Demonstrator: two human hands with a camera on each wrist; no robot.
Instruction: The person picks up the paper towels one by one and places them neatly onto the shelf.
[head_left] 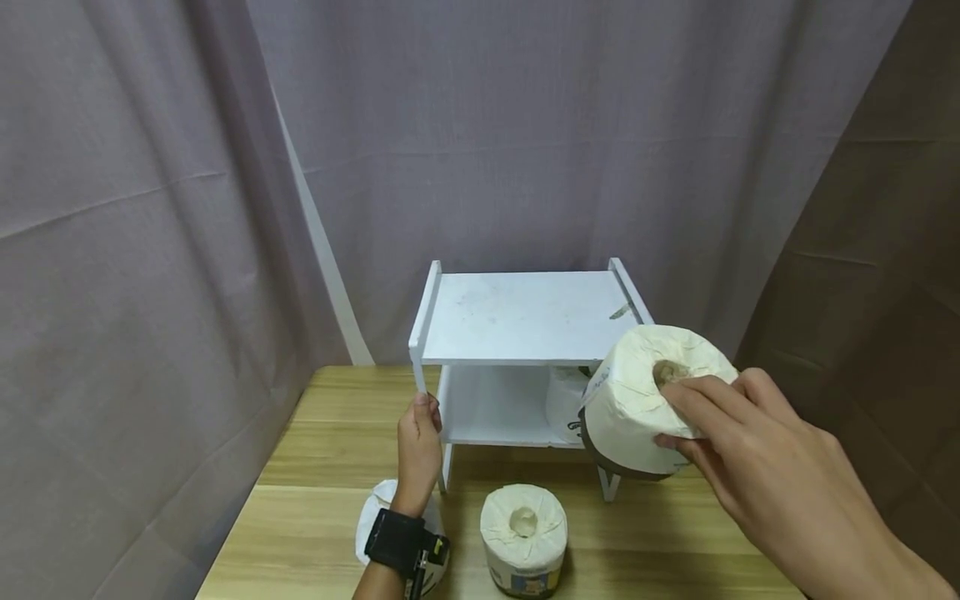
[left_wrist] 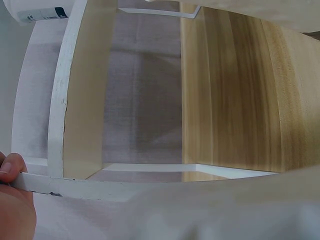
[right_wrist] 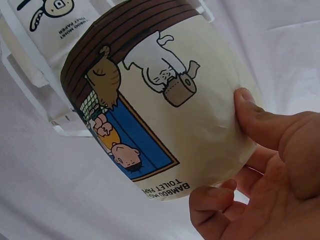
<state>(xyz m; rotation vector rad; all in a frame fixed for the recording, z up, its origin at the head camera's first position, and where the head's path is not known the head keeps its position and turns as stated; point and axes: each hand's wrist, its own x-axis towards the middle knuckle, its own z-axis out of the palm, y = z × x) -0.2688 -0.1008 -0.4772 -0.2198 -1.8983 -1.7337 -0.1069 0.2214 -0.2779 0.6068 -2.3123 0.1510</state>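
Right hand (head_left: 772, 458): fingers curled, holding the held roll; fingertips at the core opening, thumb on the side wall.
Held roll (head_left: 633, 408): off the table (head_left: 300, 475), tilted, at the near right corner of the rack (head_left: 525, 321); contact with the rack cannot be determined. Side print: brown band, white cat, blue panel.
Left hand (head_left: 418, 450): fingers closed narrowly around the rack's near left post.
Rack: white, two-tier, standing on the table.
Shelf roll (head_left: 562, 400): lower tier, right end; partly hidden by the held roll.
Centre roll (head_left: 522, 542): upright on the table, near side of the rack.
Left roll (head_left: 370, 525): on the table, left of the centre roll; partly hidden by the left wrist.
Curtain (head_left: 525, 125): far side, behind the rack.
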